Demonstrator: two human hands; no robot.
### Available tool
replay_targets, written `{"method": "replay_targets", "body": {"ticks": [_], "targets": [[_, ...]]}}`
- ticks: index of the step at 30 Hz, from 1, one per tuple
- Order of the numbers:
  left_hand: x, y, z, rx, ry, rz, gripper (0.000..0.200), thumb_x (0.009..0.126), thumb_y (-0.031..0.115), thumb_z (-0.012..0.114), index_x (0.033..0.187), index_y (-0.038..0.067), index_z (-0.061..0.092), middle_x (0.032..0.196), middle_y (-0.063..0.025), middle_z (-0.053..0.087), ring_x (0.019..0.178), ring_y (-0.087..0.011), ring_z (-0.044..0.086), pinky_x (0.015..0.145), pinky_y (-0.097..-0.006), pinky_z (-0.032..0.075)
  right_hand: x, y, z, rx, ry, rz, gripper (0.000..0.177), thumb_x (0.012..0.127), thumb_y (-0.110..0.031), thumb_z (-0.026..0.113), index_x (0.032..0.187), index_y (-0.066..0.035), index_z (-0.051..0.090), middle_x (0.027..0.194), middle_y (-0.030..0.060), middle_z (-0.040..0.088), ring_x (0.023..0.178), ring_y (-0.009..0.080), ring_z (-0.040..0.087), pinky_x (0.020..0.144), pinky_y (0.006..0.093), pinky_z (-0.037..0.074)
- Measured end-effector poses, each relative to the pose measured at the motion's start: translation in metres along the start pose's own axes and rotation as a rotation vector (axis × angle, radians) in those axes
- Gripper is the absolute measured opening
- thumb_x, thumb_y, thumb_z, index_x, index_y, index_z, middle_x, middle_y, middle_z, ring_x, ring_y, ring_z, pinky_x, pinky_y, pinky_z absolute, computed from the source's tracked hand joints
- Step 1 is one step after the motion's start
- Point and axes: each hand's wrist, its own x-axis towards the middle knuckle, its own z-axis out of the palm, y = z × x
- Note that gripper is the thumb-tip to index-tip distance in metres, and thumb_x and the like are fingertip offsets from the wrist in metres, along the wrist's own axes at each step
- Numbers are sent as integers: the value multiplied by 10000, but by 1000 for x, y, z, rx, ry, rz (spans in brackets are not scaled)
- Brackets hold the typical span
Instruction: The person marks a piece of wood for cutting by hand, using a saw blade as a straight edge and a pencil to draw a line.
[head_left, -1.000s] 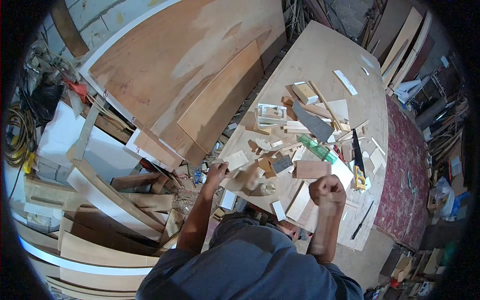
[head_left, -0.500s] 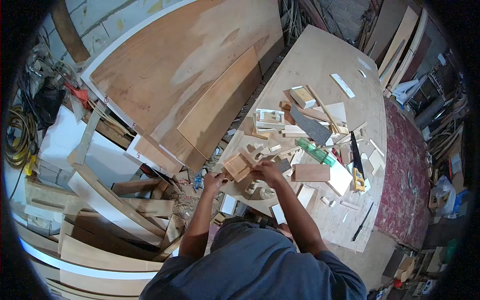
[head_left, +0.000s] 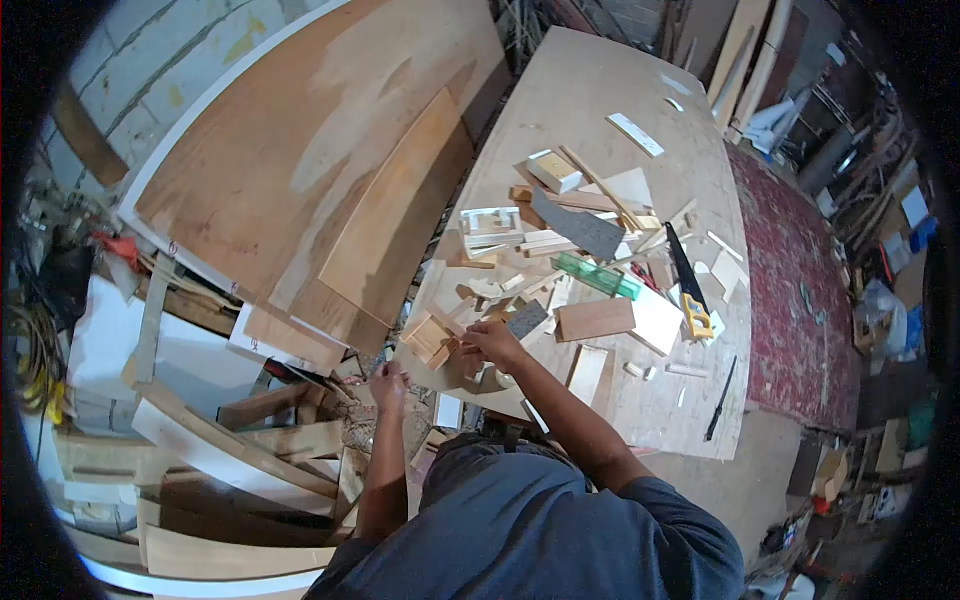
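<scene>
A small wooden box-like piece, tilted and partly open, is at the near left edge of the worktable. My right hand grips it at its right side with bent fingers; the fingertips are partly hidden. Just off its lower left corner is my left hand, fingers pinched together, with a narrow gap to the box. Whatever is in that pinch is too small to make out. Beside the right hand lie a grey sanding piece and a reddish wooden block.
Wood offcuts and strips pile around a green transparent object and a grey sheet. A yellow-handled saw and a thin black tool lie to the right. Large plywood sheets lean at the left.
My left hand has moved down and slightly away from the wooden box. My right hand stays at the box's right side. The camera view has shifted.
</scene>
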Motion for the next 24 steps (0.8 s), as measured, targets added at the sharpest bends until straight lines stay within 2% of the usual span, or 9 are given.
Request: {"method": "replay_targets", "body": {"ticks": [3, 8, 10, 12, 14, 17, 19, 22, 24], "targets": [[1, 3, 1, -33, 91, 104, 212, 926, 167, 649, 951, -29, 573, 772, -98, 607, 547, -155, 574, 455, -272, 473, -8, 7, -18, 38, 18, 7, 395, 925, -82, 658, 1263, 52, 502, 1017, 135, 637, 858, 244, 696, 788, 369, 632], [-2, 6, 12, -93, 136, 85, 237, 918, 178, 656, 1013, -22, 572, 846, -69, 610, 747, -161, 592, 609, -318, 509, -34, 0, -25, 101, -31, -6, 351, 929, -89, 655, 1224, 36, 513, 1000, 145, 642, 844, 242, 697, 798, 376, 633], [16, -8, 10, 74, 279, 365, 205, 919, 182, 660, 998, 6, 590, 875, -45, 600, 801, -144, 558, 711, -301, 483, -56, -3, -27, 82, -9, -67, 314, 931, -93, 654, 1199, 28, 543, 957, 123, 647, 794, 215, 685, 729, 344, 620], [2, 6, 16, 54, 209, 443, 195, 921, 189, 658, 984, 13, 599, 866, -35, 596, 788, -131, 549, 724, -280, 466, -77, 1, -38, 69, 27, -130, 278, 934, -97, 653, 1173, 21, 572, 914, 101, 653, 744, 189, 673, 661, 313, 607], [-47, 50, 38, 78, 135, 609, 149, 952, 171, 622, 924, 25, 621, 836, -3, 593, 767, -101, 533, 719, -254, 441, -103, 16, -66, -136, 29, -146, 159, 950, -109, 628, 1071, -7, 644, 793, 48, 634, 630, 125, 600, 508, 263, 482], [-87, 76, 74, -27, -28, 614, 161, 983, 156, 592, 896, 23, 622, 808, 5, 588, 751, -89, 521, 697, -251, 429, -155, 58, -117, -172, 219, -259, 145, 975, -157, 590, 975, -44, 682, 697, 2, 575, 562, 86, 504, 461, 248, 374], [-105, 77, 97, 49, -113, 664, 212, 1013, 177, 558, 877, 27, 619, 800, 2, 583, 739, -87, 512, 688, -252, 427, -199, 83, -158, 46, 317, -110, 189, 986, -205, 567, 896, -57, 644, 665, -17, 522, 541, 83, 471, 464, 253, 380], [-144, 66, 150, 24, -322, 624, 298, 1038, 233, 497, 846, 30, 600, 769, -9, 562, 713, -99, 513, 698, -263, 445, -264, 132, -208, 128, 488, -202, 270, 988, -268, 571, 795, -80, 579, 648, -24, 493, 523, 82, 440, 468, 247, 366], [-171, 45, 188, -28, -399, 576, 314, 1041, 238, 488, 821, 34, 582, 754, -13, 559, 699, -103, 514, 692, -268, 447, -307, 158, -240, 241, 638, -117, 316, 987, -295, 577, 744, -100, 520, 645, -12, 496, 510, 93, 442, 470, 262, 379]]}}
